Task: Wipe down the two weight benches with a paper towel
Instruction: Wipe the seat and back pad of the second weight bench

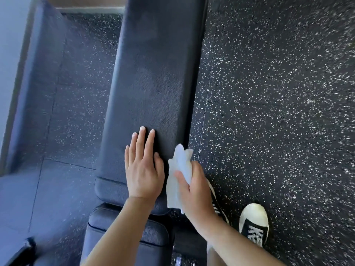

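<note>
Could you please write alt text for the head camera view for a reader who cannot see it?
A left hand rests flat on a long black padded bench while the right hand grips a crumpled white paper towel at the bench's right edge, above speckled black rubber flooring.

Two benches side by side, a person at the near end

The near bench [153,83] runs away from the viewer; the second bench [41,83] lies to its left, floor [278,112] between and around. The left hand [143,167] rests flat on the near bench's pad, the right hand [196,189] just right of it, holding the paper towel [179,173] at the pad's right edge. Shoes [253,223] stand on the floor right of the bench.
</note>
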